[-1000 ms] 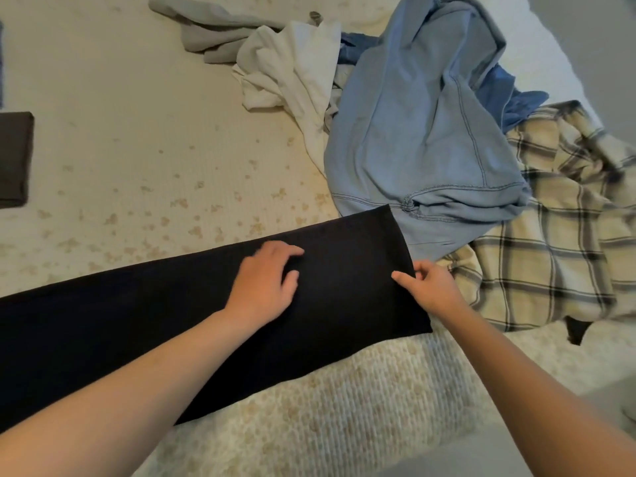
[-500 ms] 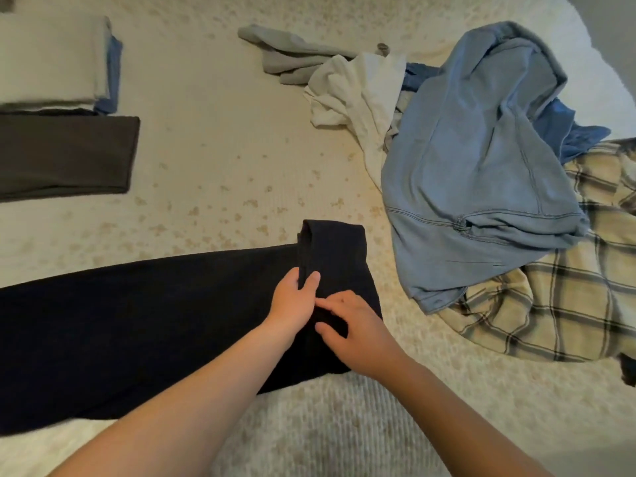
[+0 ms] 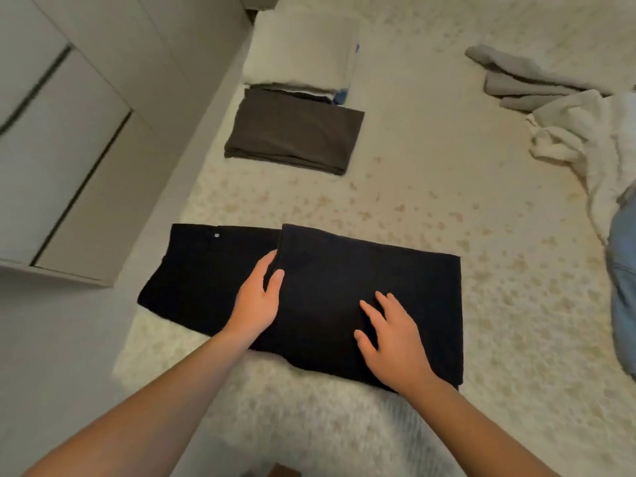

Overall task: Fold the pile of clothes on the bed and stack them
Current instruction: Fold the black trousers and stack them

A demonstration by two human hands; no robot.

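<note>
- While the black trousers [image 3: 361, 287] lie folded over at lower centre of the bed [image 3: 447, 166], the left hand [image 3: 256, 301] rests at the fold's edge, fingertips tucked against it; whether it pinches cannot be told.
- Right hand [image 3: 392, 335]: fingers spread, flat on the upper layer.
- Upper centre: folded brown garment [image 3: 292, 132], cream folded stack [image 3: 299, 53] behind it; a blue item beneath is mostly hidden.
- Right edge: white garment [image 3: 592, 139], grey garment [image 3: 523, 80], blue garment [image 3: 624, 287], all cut off.
- Upper left: drawers [image 3: 62, 149], blurred.
</note>
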